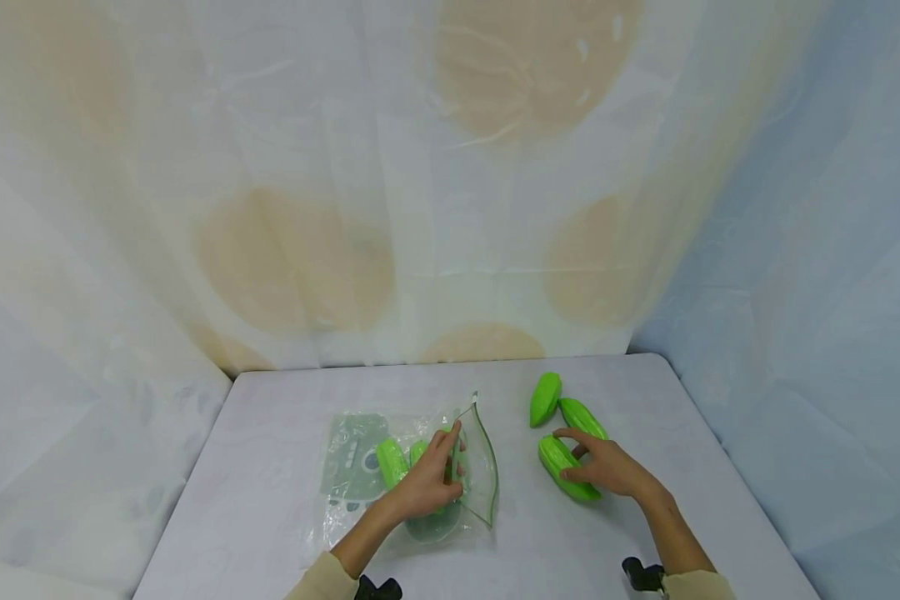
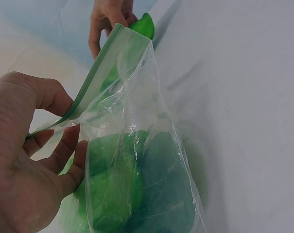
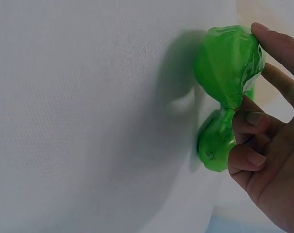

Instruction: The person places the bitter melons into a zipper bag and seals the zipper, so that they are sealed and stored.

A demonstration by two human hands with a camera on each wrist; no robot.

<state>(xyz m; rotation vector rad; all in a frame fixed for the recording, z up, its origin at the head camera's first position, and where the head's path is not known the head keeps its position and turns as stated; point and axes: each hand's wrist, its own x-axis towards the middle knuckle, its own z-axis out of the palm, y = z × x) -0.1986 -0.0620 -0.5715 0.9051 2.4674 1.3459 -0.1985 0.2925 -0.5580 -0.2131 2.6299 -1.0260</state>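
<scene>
A clear zip bag (image 1: 483,475) with a green-edged mouth lies open toward the right, several bright green ridged fruits (image 1: 392,463) inside it. My left hand (image 1: 423,485) holds the bag at its mouth. Close by in the left wrist view, its thumb and fingers (image 2: 71,167) sit at the green zip strip (image 2: 95,73), with the plastic raised. To the right, my right hand (image 1: 603,467) grips another green ridged fruit (image 1: 558,461), its fingers spread along it. In the right wrist view, one fingertip is at the top of a green fruit (image 3: 227,63).
Two more green fruits (image 1: 545,400) lie beyond the right hand, near the back of the white table (image 1: 285,467). The bag has a printed green panel (image 1: 352,454). Patterned sheets (image 1: 465,217) hang behind the table and along both sides.
</scene>
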